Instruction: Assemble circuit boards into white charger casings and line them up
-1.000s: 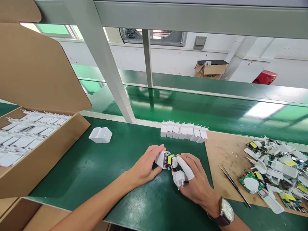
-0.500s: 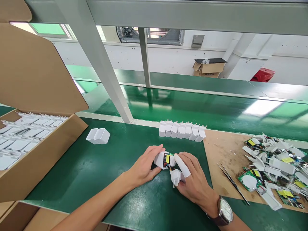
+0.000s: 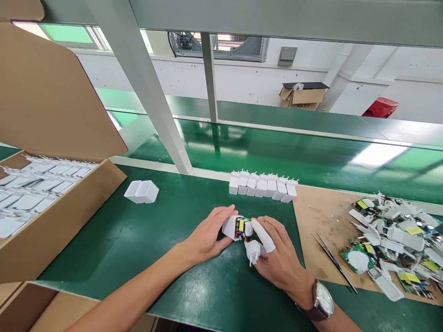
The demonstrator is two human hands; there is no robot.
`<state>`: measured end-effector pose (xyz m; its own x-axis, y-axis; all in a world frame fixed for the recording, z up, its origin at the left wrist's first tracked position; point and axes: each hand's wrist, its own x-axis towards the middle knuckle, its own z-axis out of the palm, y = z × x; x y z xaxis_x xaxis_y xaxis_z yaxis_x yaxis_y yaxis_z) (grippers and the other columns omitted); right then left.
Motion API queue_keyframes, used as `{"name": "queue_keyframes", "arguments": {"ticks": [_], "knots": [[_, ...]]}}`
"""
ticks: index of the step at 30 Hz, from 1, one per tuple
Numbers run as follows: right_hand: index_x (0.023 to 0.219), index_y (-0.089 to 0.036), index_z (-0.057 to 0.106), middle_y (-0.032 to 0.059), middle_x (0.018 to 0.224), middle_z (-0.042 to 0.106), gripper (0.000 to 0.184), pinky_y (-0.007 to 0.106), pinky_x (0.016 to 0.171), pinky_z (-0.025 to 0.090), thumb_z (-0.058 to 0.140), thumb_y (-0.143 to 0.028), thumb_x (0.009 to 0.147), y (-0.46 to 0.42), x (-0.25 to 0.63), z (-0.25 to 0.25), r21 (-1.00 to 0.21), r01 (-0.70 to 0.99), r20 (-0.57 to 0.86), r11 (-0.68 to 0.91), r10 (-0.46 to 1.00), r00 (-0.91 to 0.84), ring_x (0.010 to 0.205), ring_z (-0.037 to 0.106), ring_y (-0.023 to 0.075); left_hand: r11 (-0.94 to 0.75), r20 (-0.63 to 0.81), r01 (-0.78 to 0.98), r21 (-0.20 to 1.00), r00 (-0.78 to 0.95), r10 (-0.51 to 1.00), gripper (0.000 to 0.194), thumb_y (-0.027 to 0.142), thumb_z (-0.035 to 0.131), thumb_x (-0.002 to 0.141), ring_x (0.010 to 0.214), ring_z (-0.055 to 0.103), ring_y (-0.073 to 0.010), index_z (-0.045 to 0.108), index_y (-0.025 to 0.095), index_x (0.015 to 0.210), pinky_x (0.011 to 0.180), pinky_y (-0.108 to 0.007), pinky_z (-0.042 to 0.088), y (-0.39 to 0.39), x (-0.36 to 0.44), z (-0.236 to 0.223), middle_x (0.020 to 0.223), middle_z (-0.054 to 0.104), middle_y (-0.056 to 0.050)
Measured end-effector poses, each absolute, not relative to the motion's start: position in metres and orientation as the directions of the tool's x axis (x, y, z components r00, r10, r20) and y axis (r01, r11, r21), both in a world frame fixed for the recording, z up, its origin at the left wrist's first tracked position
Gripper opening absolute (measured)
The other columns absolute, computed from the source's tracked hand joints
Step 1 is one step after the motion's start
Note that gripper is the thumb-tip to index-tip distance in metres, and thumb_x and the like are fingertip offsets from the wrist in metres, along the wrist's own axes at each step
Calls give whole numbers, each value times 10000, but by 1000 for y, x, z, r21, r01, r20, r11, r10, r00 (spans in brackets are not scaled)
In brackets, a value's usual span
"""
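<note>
My left hand is closed around a white charger housing low over the green mat. A circuit board with a yellow-wrapped part sits partly inside the housing's right-hand opening. My right hand, with a white cover on one finger, grips a white plug cap whose two pins point down toward me. The covered finger lies against the board's right end. Behind my hands stands a row of white chargers, pins up. Two empty white housings stand side by side to the left.
At left is an open cardboard box full of white plug parts. Tweezers lie on a brown board at right, beside a heap of circuit boards with white caps. A slanted metal post rises behind the mat.
The view has shifted very slightly. Both hands keep their hold on the housing and the plug cap, and the board's position in the opening looks nearly the same.
</note>
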<state>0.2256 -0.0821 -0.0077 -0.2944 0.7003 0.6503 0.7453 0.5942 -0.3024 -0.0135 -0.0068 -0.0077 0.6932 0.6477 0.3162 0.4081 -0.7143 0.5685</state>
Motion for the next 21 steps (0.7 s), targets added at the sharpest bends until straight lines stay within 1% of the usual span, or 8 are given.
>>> {"name": "queue_keyframes", "arguments": {"ticks": [5,8,12,16,21], "knots": [[1610,-163,263,178,1262,629,774,556,953,598,542,-68,895,-81,226,-6,-325,732,651,599,703,-286,1208,578,336,-727,343,380,572,694,633,845,159,656,939,1332,539,-292,160,254,1617,1103,-513,510,-7,-13,-8,1404,596,-147],[1611,-169,263,173,1255,635,770,554,944,601,538,-69,899,-81,226,-6,-327,728,651,602,702,-288,1198,581,331,-717,333,384,582,692,641,849,157,666,932,1346,526,-289,171,254,1615,1105,-502,510,-7,-13,-9,1421,586,-147],[1607,-160,275,174,1277,628,771,550,975,585,549,-57,894,-81,226,-6,-327,728,645,602,706,-293,1215,568,329,-710,327,372,598,696,640,829,148,662,932,1355,511,-284,194,255,1607,1126,-501,489,-7,-13,-8,1443,570,-142],[1596,-147,294,174,1267,629,749,537,981,579,553,-61,899,-81,226,-6,-325,730,646,601,705,-293,1213,564,324,-704,322,369,607,696,642,841,149,655,939,1350,511,-280,167,252,1616,1112,-480,494,-7,-13,-7,1429,583,-136],[1558,-124,343,183,1274,626,678,545,1001,553,564,-87,918,-81,223,-8,-303,730,619,612,709,-338,1232,542,335,-715,325,365,596,705,630,862,173,651,948,1343,502,-306,135,285,1630,1111,-537,469,-8,-12,-9,1435,583,-137]]}}
